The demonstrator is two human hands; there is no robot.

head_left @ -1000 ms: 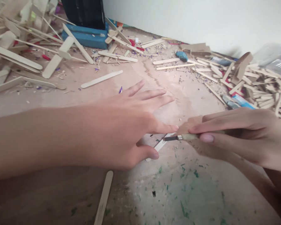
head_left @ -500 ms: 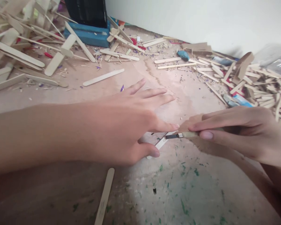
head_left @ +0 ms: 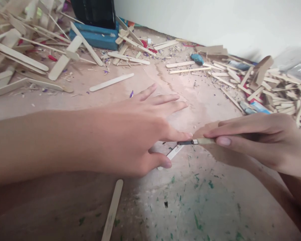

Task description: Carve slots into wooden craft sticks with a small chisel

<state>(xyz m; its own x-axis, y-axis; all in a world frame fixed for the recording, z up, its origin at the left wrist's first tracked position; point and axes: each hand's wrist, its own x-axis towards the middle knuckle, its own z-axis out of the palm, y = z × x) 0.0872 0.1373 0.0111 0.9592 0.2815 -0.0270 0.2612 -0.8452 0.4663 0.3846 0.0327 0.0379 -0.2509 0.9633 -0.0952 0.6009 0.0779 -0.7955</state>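
My left hand (head_left: 145,134) lies over the tabletop with its fingers spread. Its thumb and forefinger press down on a pale craft stick (head_left: 174,153), whose ends are partly hidden under them. In my right hand (head_left: 263,144), pinched between thumb and fingers, is a craft knife (head_left: 204,141) with a light handle and a short dark blade. The blade tip touches or hovers just over the craft stick, close to my left forefinger; which of the two I cannot tell.
Loose craft sticks are heaped at the back left (head_left: 62,63) and back right (head_left: 271,90). One stick (head_left: 112,209) lies near the front edge, another (head_left: 112,82) beyond my left hand. A dark upright object (head_left: 93,13) stands in a blue holder (head_left: 95,36) before a white wall.
The knife in my right hand has shifted slightly up and to the right along the craft stick, nearer my left forefinger. My left hand has hardly moved.
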